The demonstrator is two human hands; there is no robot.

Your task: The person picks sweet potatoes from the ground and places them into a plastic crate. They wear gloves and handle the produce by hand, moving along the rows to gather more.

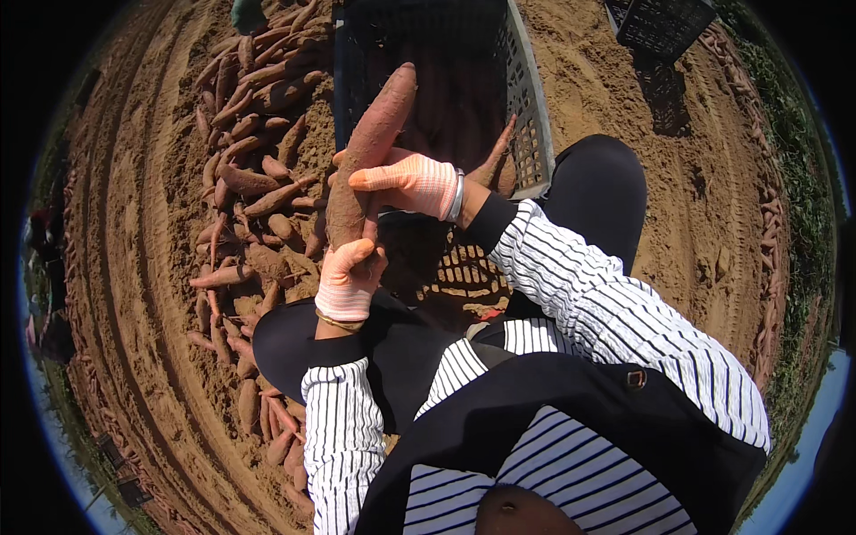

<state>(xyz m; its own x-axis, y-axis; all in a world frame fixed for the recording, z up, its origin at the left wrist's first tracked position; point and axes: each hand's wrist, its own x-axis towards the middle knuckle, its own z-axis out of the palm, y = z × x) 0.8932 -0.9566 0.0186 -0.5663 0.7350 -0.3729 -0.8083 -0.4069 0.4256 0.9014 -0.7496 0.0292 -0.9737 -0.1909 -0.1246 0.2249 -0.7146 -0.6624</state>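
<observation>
A long, soil-dusted sweet potato (378,127) is held up in front of the near side of a dark plastic crate (531,100). My left hand (349,277), in an orange-and-white knit glove, grips its lower end. Around its middle, the gloved fingers and thumb of my right hand (411,180) are closed. Part of a thinner root shows between the two hands; which hand has it, I cannot tell. Inside the crate more sweet potatoes (495,157) lie in shadow, with a pointed one leaning against the right wall.
A long heap of sweet potatoes (247,180) runs over sandy soil on the left. At the heap's far end is a green object (248,17). Another dark crate (659,27) stands at the far right. My bent knee (598,187) is beside the near crate.
</observation>
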